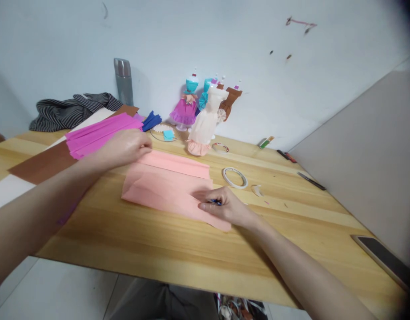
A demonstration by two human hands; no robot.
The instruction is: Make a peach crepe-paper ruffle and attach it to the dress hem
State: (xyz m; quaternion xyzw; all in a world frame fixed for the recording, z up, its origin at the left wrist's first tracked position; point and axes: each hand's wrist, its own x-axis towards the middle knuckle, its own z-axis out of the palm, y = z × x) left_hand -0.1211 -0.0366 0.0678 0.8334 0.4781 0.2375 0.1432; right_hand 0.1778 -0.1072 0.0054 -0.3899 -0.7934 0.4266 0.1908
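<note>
A peach-pink sheet of crepe paper lies on the wooden table in front of me, lightly creased. Along its far side runs a narrower peach strip, with a thin dark line between the two. My left hand is closed in a pinch at the strip's left end. Over the sheet's right part, my right hand is closed around a small dark, bluish thing, mostly hidden by the fingers. Its kind cannot be made out.
Magenta paper and brown paper lie left. Several small dressed mannequins stand by the wall. A tape roll, a knife and a phone are right. A grey bottle stands behind striped cloth.
</note>
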